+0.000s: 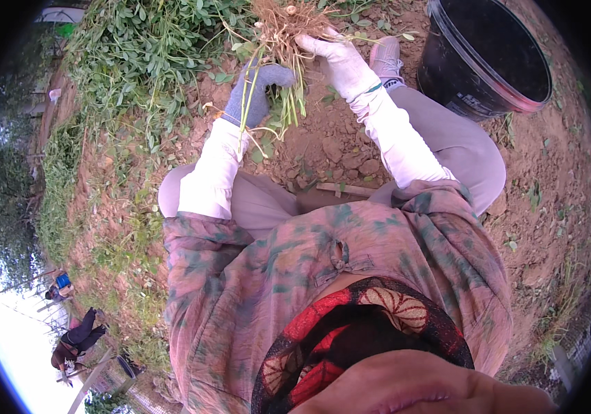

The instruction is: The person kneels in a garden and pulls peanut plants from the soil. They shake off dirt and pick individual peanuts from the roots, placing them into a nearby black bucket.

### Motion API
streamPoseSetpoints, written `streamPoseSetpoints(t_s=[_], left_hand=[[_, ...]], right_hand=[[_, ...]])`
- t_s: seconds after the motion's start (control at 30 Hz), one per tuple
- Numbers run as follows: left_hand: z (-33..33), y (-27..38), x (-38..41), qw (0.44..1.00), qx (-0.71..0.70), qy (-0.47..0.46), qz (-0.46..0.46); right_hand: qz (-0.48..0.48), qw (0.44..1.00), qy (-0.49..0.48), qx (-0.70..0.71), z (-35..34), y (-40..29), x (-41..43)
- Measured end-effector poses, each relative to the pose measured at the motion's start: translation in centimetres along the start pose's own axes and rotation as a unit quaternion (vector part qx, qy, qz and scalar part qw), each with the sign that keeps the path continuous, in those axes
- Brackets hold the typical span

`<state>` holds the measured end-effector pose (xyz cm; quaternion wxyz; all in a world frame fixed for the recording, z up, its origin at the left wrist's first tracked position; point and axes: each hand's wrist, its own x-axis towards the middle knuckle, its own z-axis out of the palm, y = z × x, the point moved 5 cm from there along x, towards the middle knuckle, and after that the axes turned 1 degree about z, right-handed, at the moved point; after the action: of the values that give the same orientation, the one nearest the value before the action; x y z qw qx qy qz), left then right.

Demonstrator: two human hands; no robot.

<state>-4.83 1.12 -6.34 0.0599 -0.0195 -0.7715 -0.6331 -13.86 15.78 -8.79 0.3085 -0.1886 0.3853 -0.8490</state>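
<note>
A bunch of uprooted peanut plants (291, 26) is at the top centre, with its tan roots and a few pale pods upward and its green stems hanging down. My left hand (259, 90), in a grey knitted glove, is around the stems just below the roots. My right hand (342, 64), in a whitish glove, touches the right side of the roots with its fingertips; whether it grips any pod cannot be told. The plants hide some fingers of both hands.
A large black bucket (474, 98) stands at the upper right, beside my shoe (387, 58). Leafy plants (145, 67) are heaped at the upper left. A wooden piece (346, 189) lies between my legs on cloddy soil. Other people (80, 336) are far off at the lower left.
</note>
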Motion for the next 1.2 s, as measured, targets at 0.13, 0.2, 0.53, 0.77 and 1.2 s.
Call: streamPoseSetpoints(t_s=[0.13,0.2,0.53,0.77,1.2], left_hand=[[-0.7,-0.2,0.2,0.976,-0.167,0.122,-0.063],[-2.8,-0.3,0.5,0.970,-0.189,0.121,-0.093],[-4.6,1.6,1.5,0.979,-0.018,0.155,-0.134],[-3.3,1.8,-0.2,0.946,-0.222,0.156,-0.178],[-0.9,4.2,-0.4,0.912,0.400,0.035,0.086]], right_hand=[[0.096,0.995,-0.013,-0.006,-2.2,1.3,0.3],[0.115,0.992,-0.015,0.040,-2.3,1.9,0.2],[0.133,0.938,0.073,-0.311,-5.7,2.5,0.7],[-0.033,0.947,0.080,-0.308,-2.3,-1.9,0.1],[0.037,0.998,-0.008,0.057,-0.8,-0.4,-0.5]])
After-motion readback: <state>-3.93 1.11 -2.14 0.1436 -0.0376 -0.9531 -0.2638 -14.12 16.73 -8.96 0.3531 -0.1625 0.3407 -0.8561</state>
